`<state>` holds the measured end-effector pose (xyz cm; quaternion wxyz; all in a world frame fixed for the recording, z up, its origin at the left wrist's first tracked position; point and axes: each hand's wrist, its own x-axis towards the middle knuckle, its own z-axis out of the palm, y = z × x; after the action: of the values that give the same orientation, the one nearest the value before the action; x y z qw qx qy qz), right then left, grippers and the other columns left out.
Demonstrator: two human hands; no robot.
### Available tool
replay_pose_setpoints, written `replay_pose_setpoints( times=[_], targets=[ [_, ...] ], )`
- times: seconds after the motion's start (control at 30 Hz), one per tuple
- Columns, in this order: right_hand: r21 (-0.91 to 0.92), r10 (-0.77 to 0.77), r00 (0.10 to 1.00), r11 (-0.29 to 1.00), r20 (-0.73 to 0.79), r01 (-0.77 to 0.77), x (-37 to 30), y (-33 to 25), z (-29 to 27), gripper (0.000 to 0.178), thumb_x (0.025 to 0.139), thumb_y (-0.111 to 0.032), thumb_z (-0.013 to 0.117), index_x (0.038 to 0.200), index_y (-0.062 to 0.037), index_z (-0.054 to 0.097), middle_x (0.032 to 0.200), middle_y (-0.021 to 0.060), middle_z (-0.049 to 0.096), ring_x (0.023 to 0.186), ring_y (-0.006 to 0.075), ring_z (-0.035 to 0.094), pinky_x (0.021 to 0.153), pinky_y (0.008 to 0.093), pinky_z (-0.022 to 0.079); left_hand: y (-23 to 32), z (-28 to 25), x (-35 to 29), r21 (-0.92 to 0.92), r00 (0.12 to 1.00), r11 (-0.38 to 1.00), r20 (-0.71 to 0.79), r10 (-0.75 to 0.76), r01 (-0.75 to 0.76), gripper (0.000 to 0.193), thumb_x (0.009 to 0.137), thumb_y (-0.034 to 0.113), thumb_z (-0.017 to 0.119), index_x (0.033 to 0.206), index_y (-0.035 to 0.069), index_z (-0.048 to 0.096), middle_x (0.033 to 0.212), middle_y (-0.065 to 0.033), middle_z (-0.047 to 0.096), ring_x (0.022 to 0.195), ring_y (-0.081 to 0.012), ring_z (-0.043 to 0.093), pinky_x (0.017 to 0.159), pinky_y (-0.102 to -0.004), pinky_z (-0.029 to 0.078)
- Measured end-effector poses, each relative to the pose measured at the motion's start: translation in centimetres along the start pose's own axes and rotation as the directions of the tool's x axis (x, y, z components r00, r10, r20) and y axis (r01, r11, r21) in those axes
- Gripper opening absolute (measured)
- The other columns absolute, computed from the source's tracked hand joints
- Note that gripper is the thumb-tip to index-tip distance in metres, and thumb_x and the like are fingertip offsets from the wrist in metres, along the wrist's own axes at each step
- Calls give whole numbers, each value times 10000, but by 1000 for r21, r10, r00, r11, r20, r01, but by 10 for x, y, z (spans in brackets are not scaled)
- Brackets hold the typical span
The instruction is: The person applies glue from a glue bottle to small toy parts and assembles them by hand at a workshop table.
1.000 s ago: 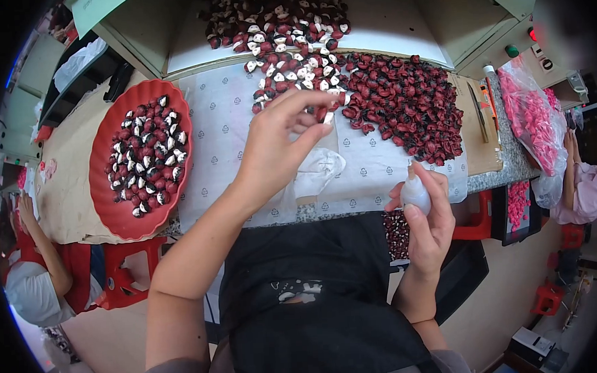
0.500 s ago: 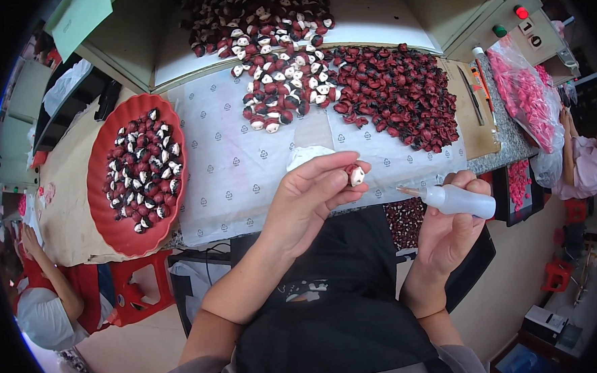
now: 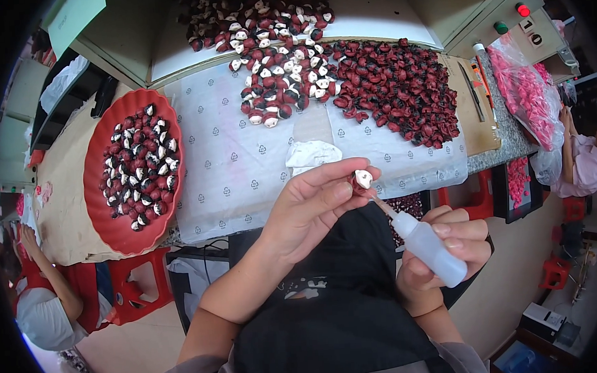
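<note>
Between the thumb and fingers of my left hand [image 3: 303, 213] is a small figurine head [image 3: 362, 179], dark red with a white face turned upward. My right hand [image 3: 460, 235] grips a translucent squeeze bottle [image 3: 428, 247], tilted so its thin nozzle points up and left. The nozzle's tip is at the underside of the head; whether it touches cannot be made out. Just beyond my left hand lies a crumpled white tissue [image 3: 314, 154]. Farther off, several white-faced heads [image 3: 283, 79] are heaped beside a pile of dark red and black pieces [image 3: 402, 96].
A scalloped red tray [image 3: 95, 197] full of finished-looking heads stands at left on brown paper. White printed paper [image 3: 223, 163] covers the bench. Pens and a thin tool [image 3: 472, 93] lie at right near a bag of pink pieces [image 3: 520, 100]. Other people [image 3: 580, 151] sit at both sides.
My right hand has turned the bottle and moved it left, bringing the nozzle from a gap away up to the head. The left hand has shifted slightly right and tilted the head.
</note>
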<state>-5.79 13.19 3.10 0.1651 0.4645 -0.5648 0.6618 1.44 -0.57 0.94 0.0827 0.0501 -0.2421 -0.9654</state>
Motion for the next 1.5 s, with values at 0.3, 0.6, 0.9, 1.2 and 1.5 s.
replay_pose_setpoints(
  times=[0.3,0.6,0.9,1.2,1.5],
  targets=[
    [-42,-40,988,998,147,47,-2,-3,-5,406,662,-219,700,899,-82,401,832,53,425,584,143,433,492,236,394,-5,-4,-1,-23,998,1000,67,5,-3,311,813,72,493,1112,-9,465,1058,-163,522,881,-186,560,760,-256,468],
    [-48,-46,974,997,224,58,-1,-2,-7,414,648,-184,711,918,-82,414,845,52,433,600,150,450,507,240,400,-7,-5,-2,-62,998,998,67,17,-13,303,822,85,482,1108,-15,468,1058,-172,520,863,-193,568,756,-260,472],
    [-79,-46,963,994,267,69,-2,-4,-9,435,640,-191,715,927,-76,408,840,53,433,601,154,454,501,239,409,-8,-7,-2,-27,997,999,67,39,-38,276,834,87,460,1083,-28,484,1045,-178,527,854,-204,576,738,-263,481],
    [-84,-49,958,994,283,76,-3,-5,-9,435,636,-192,718,924,-80,411,837,49,429,597,151,446,498,237,406,-9,-8,-2,-21,998,998,40,53,-52,279,833,88,464,1089,-21,483,1046,-180,525,865,-201,570,742,-270,478],
    [-84,-45,960,994,278,71,-3,-5,-11,422,639,-178,716,921,-78,418,835,46,426,597,149,438,500,235,395,-10,-7,-2,16,998,998,-27,58,-57,264,816,109,495,1061,12,511,1036,-201,522,825,-231,582,731,-313,485]
  ],
)
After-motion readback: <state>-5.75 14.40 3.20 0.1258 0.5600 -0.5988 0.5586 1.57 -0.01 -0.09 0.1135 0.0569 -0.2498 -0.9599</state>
